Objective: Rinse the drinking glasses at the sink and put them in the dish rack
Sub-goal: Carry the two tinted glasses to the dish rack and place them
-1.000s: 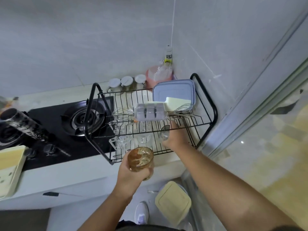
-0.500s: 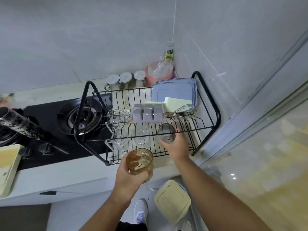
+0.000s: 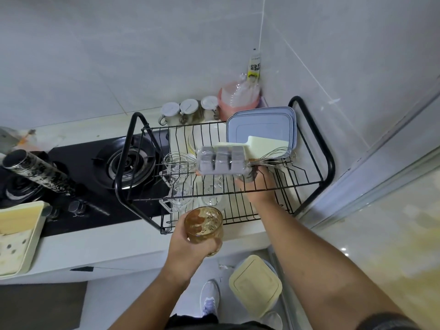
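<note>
Left hand: fingers and thumb wrapped round the amber glass, gripping its lower wall.
Amber glass: upright, mouth facing the camera, held over the counter edge at the front of the dish rack.
Right hand: reaches into the rack between the two tiers, right of centre, wrist at the front rail.
Right-hand grip: fingers are hidden under the grey ice-cube tray; cannot tell whether they hold anything.
Clear glasses: several stand on the lower tier, left of the right hand, seen through the upper wires.
Upper tier: ice-cube tray with a wire whisk beside it; blue-grey lids lean at the back right.
Surroundings: black gas hob just left of the rack.
</note>
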